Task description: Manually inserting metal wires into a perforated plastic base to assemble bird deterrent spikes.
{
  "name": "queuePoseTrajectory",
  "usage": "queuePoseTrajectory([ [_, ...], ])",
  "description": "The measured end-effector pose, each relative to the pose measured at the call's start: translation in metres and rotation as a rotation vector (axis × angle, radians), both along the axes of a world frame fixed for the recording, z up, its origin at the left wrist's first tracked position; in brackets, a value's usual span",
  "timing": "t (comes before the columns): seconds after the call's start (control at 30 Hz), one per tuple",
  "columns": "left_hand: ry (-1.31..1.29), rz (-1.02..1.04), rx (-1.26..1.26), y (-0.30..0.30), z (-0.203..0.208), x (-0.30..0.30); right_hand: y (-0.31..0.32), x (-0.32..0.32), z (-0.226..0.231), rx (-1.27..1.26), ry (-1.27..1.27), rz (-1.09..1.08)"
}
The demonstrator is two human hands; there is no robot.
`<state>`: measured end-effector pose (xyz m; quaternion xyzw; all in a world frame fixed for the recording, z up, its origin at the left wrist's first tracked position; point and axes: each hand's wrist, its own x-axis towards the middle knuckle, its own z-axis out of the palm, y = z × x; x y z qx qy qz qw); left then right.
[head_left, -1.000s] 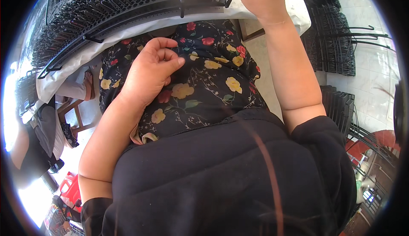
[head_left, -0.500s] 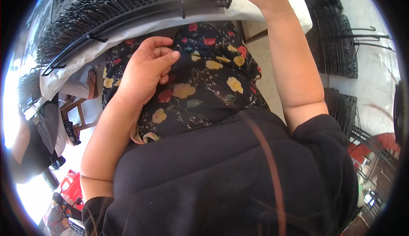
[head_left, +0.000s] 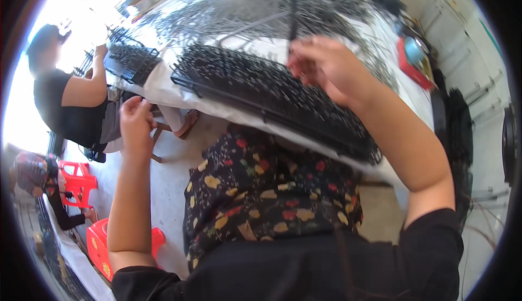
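Observation:
My right hand (head_left: 329, 70) is raised over the table, fingers bent and smeared by motion. A thin black rod (head_left: 294, 10) stands up from its fingertips and seems to be held there. Below this hand lies a long dense row of black wire pieces (head_left: 255, 83) with shiny tips, set along a black bar (head_left: 234, 101) near the table's front edge. Off the table, out to the left, my left hand (head_left: 137, 121) is up with its fingers curled and the thumb pressed toward them. Whatever they may pinch is too small to make out.
Loose black wires (head_left: 331, 7) heap across the white-covered table (head_left: 418, 111). A red box (head_left: 416, 67) with a blue roll sits at its right end. A co-worker (head_left: 70, 92) sits at the left beside another black rack (head_left: 130, 62). Red plastic stools (head_left: 100, 246) stand at lower left.
The view has tilted up, bringing the tabletop and the co-worker into sight. My left hand has moved from my lap out to the left. My right hand now shows fully, with the rod.

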<state>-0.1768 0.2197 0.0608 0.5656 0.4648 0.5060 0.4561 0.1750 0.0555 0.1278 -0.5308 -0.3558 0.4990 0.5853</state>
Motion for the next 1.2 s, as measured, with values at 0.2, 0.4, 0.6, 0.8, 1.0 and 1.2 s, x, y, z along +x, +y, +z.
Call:
queuePoseTrajectory([
  [0.2,0.907,-0.978,1.275,0.08,0.093,0.085,0.048,0.054,0.036,-0.189,-0.308,0.594],
  [0.4,0.5,-0.792,0.592,0.065,-0.015,0.012,0.02,0.041,-0.015,-0.329,0.876,0.046],
  [0.6,0.5,-0.277,-0.827,-0.085,-0.06,-0.204,0.053,-0.011,0.05,-0.294,1.303,-0.774],
  [0.8,0.872,-0.376,-0.653,0.0,0.07,-0.266,0.125,-0.016,0.032,-0.285,1.3,-1.147],
  [1.0,1.317,-0.351,-0.384,0.063,0.126,-0.321,0.136,0.007,-0.005,0.021,1.208,-1.432],
  [1.2,1.738,-0.557,0.017,0.156,0.18,-0.403,0.096,-0.058,0.001,0.229,1.351,-1.512],
])
